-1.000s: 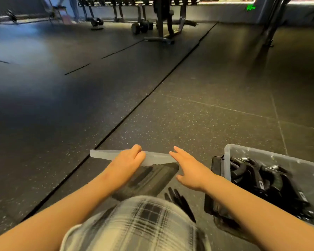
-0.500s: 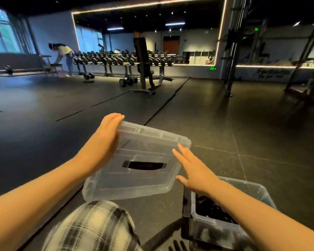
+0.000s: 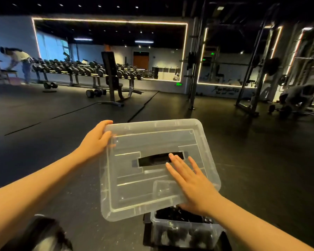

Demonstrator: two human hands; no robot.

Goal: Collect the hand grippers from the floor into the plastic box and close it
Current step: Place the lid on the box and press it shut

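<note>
A clear plastic lid with a black handle slot is held up in the air, tilted, over the open clear plastic box. My left hand grips the lid's far left corner. My right hand lies flat on the lid's right side with straight, spread fingers. Black hand grippers fill the box, partly hidden by the lid and my right wrist. The box stands on the dark rubber floor just below the lid's near right corner.
Behind the lid stretches dark gym floor. A weight bench and a dumbbell rack stand at the back, loose dumbbells on the floor. A person bends at far left. Squat racks stand at right.
The lid was lifted off the floor and carried right, over the box. My right hand moved from its edge onto its top. The view tilted up.
</note>
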